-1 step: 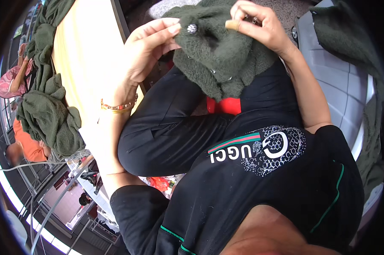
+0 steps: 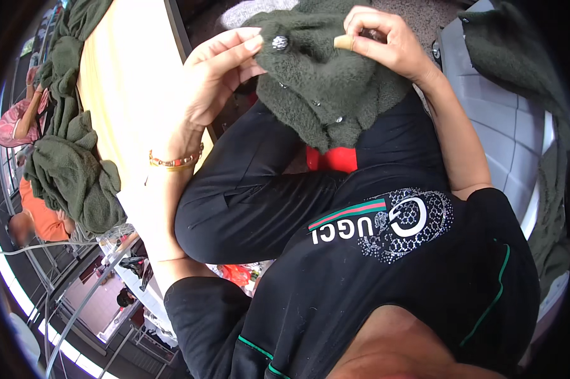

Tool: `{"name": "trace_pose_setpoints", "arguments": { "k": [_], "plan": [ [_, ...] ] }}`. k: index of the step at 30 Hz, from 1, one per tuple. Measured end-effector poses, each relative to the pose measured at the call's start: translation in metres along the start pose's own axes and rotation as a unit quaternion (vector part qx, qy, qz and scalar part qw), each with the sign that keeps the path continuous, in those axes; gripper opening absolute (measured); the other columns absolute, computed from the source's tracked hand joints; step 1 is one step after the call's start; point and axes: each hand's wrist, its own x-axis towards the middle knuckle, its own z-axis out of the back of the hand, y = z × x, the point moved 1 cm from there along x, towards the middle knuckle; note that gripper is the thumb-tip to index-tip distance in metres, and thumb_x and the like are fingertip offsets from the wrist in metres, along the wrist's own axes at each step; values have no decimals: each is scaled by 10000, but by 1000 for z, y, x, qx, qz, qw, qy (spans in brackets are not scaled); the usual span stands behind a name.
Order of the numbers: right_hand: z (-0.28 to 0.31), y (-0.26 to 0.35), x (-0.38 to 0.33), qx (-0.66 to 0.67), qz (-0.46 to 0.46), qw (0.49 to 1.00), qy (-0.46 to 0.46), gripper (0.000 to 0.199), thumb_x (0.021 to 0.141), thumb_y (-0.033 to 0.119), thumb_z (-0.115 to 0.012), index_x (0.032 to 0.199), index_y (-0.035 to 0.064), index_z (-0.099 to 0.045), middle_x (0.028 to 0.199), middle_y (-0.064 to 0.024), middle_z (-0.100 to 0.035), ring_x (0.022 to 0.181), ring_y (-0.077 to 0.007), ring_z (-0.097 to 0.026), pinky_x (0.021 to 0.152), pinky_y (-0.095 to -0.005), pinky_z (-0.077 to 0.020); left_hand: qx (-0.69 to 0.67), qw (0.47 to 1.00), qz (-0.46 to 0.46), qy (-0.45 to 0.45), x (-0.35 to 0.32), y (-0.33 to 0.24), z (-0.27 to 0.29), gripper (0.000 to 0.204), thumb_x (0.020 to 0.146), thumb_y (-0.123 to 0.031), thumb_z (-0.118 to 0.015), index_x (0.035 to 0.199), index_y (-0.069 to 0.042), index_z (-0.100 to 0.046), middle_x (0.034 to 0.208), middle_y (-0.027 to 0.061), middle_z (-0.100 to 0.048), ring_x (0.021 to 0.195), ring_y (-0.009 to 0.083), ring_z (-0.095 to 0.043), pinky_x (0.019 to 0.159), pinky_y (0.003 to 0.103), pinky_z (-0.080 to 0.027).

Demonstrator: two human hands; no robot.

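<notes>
A fuzzy dark green knit garment (image 2: 338, 82) with several small shiny buttons is held up over my lap. My left hand (image 2: 219, 63) pinches its edge between thumb and fingers, right beside a large silvery button (image 2: 279, 43). On the other side my right hand (image 2: 389, 44) is closed on the upper part of the garment. A tan cover wraps the tip of that thumb. Between the two hands the cloth dips into a dark fold. The lower part of the garment rests on my black trousers, and the fingertips behind the cloth are hidden.
A pale table (image 2: 127, 69) stands at my left, with bunched green garments (image 2: 73, 180) along its far side. To my right, a grey plastic bin (image 2: 487, 107) has more green knitwear (image 2: 518, 54) over its rim. Other people sit at the far left, one in orange (image 2: 42, 208).
The garment's edge with the large button has shifted slightly left along with my left hand. My right hand has barely moved, and the smaller buttons below show more clearly.
</notes>
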Motion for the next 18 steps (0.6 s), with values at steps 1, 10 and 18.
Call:
{"name": "trace_pose_setpoints", "arguments": {
  "k": [1,10,18],
  "plan": [
    [1,1,-1,69,-61,995,38,258,914,174,-645,1119,31,-707,930,-5,-563,795,-53,-485,680,-200,-368,-19,1000,-11,2,-1,0,0,233,986,-148,-614,1166,-10,-662,1073,53,-714,966,125,-673,908,277,-531],
    [-19,77,42,303,-194,933,16,199,944,169,-694,1066,13,-677,801,17,-604,704,-56,-547,603,-209,-409,-33,999,-24,31,1,-1,-13,177,1006,-160,-584,1116,-46,-662,953,-21,-688,826,31,-618,740,196,-480],
    [-29,61,39,311,-223,924,-8,163,963,198,-676,979,36,-664,694,45,-550,505,-7,-396,446,-209,-279,-6,999,-13,-47,3,3,-13,293,1046,-225,-493,1231,-19,-590,1090,10,-646,965,98,-649,891,267,-530]
  ]
}}
